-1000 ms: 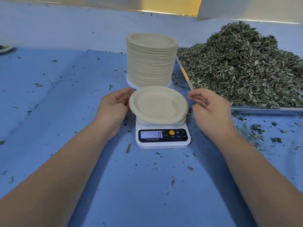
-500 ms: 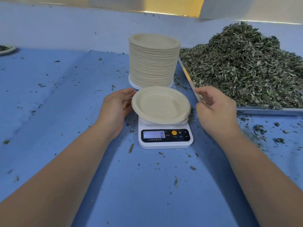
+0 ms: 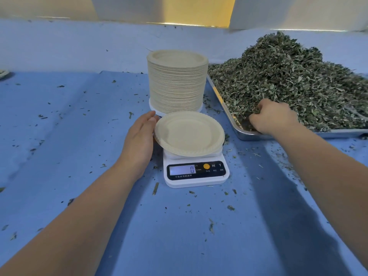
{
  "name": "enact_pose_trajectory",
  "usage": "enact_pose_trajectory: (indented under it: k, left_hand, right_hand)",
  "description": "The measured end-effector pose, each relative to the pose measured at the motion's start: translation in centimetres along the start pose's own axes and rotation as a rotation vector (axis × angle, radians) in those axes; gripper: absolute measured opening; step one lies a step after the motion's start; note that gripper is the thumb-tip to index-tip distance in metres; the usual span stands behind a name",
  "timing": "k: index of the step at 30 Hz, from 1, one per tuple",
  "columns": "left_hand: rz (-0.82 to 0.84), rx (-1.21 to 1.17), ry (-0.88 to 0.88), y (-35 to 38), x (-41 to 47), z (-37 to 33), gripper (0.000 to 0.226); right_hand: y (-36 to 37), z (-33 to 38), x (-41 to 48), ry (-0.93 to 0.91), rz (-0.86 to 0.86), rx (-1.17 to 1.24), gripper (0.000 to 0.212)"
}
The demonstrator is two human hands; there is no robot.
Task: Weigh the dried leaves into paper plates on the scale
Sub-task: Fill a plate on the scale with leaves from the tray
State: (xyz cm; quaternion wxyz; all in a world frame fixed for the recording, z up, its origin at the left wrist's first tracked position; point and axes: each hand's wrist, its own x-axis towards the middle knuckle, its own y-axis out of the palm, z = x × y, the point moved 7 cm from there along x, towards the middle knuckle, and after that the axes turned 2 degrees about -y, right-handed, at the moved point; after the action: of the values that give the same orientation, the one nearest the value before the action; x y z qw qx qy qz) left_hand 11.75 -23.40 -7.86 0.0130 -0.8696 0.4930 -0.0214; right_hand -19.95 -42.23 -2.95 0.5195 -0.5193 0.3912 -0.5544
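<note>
Head view: right hand (image 3: 272, 118) grips dried leaves (image 3: 288, 76), fingertips buried; left hand (image 3: 139, 136) straight-fingered.

Table (image 3: 59, 136): covered in blue cloth, creased, with long folds running toward the far side.
Upper cloth layer (image 3: 123, 82): deeper blue, its edge and one corner showing at mid-distance.
Far stretch (image 3: 79, 42): paler blue, flat.
Back wall: two white panels, one left (image 3: 123, 6) and one right (image 3: 298, 10), with a yellow strip (image 3: 199, 8) between them.
Light: soft and even, with blurred shadows on the near cloth. A thin bright line (image 3: 179, 23) runs along the foot of the panels.
</note>
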Motion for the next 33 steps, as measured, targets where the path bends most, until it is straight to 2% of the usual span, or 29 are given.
enact_pose_trajectory:
  k: [2, 4, 8, 11, 15, 18, 20, 21, 23, 25, 30, 33]
  left_hand:
    - [0.006, 0.025, 0.005, 0.1, -0.1, -0.1, 0.046]
    - [0.007, 0.030, 0.007, 0.1, -0.1, -0.2, 0.050]
    - [0.000, 0.001, -0.001, 0.1, -0.3, -0.1, 0.046]
    - [-0.010, -0.007, -0.003, 0.1, -0.3, -0.1, 0.048]
    - [-0.013, -0.006, 0.011, 0.1, -0.2, -0.1, 0.050]
    - [-0.026, -0.009, 0.017, -0.1, -0.1, 0.0, 0.048]
    - [-0.027, -0.020, 0.017, -0.1, 0.0, 0.1, 0.043]
    - [-0.027, -0.028, 0.015, -0.1, 0.0, 0.2, 0.039]
    - [-0.029, -0.036, 0.010, -0.1, 0.2, 0.3, 0.034]
    - [-0.032, -0.036, 0.011, -0.1, 0.1, 0.3, 0.033]
    - [-0.045, -0.042, 0.012, -0.1, 0.0, 0.2, 0.031]
    - [-0.051, -0.040, 0.016, -0.1, -0.1, 0.1, 0.029]
  right_hand:
    - [-0.1, -0.4, 1.0, 0.042, -0.004, -0.117, 0.061]
    - [0.5, -0.9, 1.8, 0.106, 0.061, -0.181, 0.069]
    - [2.4, -0.4, 2.2, 0.110, 0.288, -0.140, 0.066]
    - [2.6, 1.1, 1.8, 0.001, 0.347, -0.134, 0.046]
    - [2.2, 2.9, 1.5, -0.120, 0.322, -0.150, 0.030]
    - [-0.3, 3.1, 1.4, -0.158, 0.083, -0.057, 0.026]
    - [-1.3, 2.3, 1.3, -0.121, -0.061, -0.125, 0.031]
    - [-0.9, 1.7, 1.4, -0.073, -0.027, -0.176, 0.039]
    - [1.1, 0.9, 1.3, 0.011, 0.190, -0.181, 0.059]
    - [2.6, 1.2, 1.0, 0.019, 0.353, -0.130, 0.069]
    - [1.7, 3.8, 0.3, -0.160, 0.377, -0.175, 0.042]
    - [0.6, 4.3, 0.0, -0.179, 0.290, -0.194, 0.046]
